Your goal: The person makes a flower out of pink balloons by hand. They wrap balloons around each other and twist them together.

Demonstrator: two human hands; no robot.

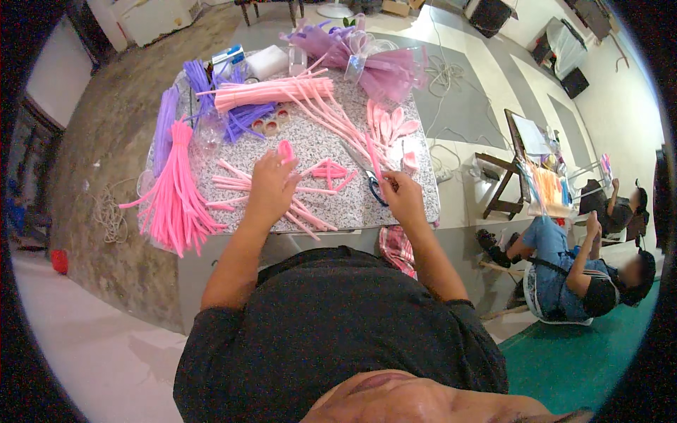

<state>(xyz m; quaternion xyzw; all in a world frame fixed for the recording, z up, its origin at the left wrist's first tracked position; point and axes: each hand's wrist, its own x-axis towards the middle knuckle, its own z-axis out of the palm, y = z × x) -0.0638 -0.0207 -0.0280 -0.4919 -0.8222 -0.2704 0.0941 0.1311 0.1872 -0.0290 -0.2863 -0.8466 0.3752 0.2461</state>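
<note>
My left hand (pixel 271 185) is over the front middle of the speckled table, fingers curled at a small pink pipe-cleaner loop (pixel 285 151). That hand's thumb stands apart, and the exact grip is partly hidden. My right hand (pixel 403 201) pinches a pink pipe cleaner (pixel 374 156) that points up and away from the fingers. Just left of that hand lie scissors (pixel 376 189) with dark blue handles. Between the hands are a bent pink pipe-cleaner shape (pixel 330 170) and several loose pink stems (pixel 307 213). Finished-looking pink petal loops (pixel 384 123) lie beyond the right hand.
A bright pink bundle (pixel 180 187) hangs toward the table's left front corner. Behind are a pale pink bundle (pixel 275 92), purple stems (pixel 166 130), tape rolls (pixel 270 127) and purple mesh (pixel 388 74). Two people sit at right by another table (pixel 518 134).
</note>
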